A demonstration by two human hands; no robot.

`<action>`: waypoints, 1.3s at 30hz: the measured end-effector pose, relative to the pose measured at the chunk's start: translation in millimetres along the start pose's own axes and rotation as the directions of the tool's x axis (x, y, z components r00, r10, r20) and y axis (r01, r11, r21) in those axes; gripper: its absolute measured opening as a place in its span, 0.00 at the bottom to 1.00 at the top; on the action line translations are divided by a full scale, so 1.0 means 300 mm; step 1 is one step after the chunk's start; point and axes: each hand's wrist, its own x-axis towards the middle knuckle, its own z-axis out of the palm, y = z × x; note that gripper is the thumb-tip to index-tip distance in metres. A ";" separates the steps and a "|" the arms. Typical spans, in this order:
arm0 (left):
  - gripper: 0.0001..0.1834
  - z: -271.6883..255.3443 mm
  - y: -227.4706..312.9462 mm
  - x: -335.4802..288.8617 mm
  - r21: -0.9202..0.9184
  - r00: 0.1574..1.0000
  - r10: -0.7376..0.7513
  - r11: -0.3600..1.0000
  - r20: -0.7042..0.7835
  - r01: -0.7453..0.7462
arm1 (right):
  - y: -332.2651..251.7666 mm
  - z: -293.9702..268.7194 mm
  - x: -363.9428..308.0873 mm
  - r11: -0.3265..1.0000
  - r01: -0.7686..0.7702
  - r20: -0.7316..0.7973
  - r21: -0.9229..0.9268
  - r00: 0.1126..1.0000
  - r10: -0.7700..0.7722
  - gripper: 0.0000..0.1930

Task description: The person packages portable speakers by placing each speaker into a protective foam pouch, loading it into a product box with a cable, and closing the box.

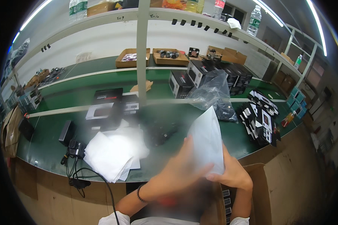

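In front of me I hold up a white, soft-looking pouch (pixel 207 138) with a pointed top corner. My right hand (pixel 234 172) grips its lower right side, thumb on the near face. My left hand (pixel 182 161), with a dark bead bracelet at the wrist, is closed on its left side, partly smeared by motion. Whether something is inside the pouch is hidden. On the green table to the left lies a pile of similar white sheets or pouches (pixel 112 153). Flat black-and-white printed boxes (pixel 105 103) lie behind the pile.
A black speaker-like block (pixel 66 133) and cabled adapter (pixel 77 149) sit at the left edge. Black boxes (pixel 181 83) and a clear plastic bag (pixel 216 95) stand behind. Flat printed cartons (pixel 264 123) lie right. An open cardboard box (pixel 259 183) is below my right arm.
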 end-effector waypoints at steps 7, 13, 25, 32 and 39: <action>0.45 -0.024 0.071 0.160 -0.064 0.997 0.023 0.998 0.080 -0.018 | 0.087 -0.125 0.071 0.996 -0.067 -0.185 -0.066 0.981 0.053 0.35; 0.24 0.013 -0.088 0.275 -0.292 1.000 -0.003 0.956 0.025 0.010 | 0.183 -0.171 0.156 0.979 -0.200 -0.194 -0.035 0.962 0.190 0.28; 0.20 -0.092 -0.127 0.392 -0.205 0.997 0.057 0.978 0.047 -0.047 | 0.164 -0.321 0.194 0.972 -0.086 -0.214 0.217 0.968 0.134 0.25; 0.12 -0.064 -0.148 0.397 -0.033 0.930 0.368 0.930 0.016 -0.367 | 0.127 -0.300 0.177 0.995 -0.077 -0.354 -0.064 0.934 0.049 0.15; 0.10 -0.121 -0.131 0.392 0.142 0.872 0.479 0.861 0.102 -0.489 | 0.101 -0.309 0.130 0.916 0.038 0.052 -0.398 0.998 -0.018 0.19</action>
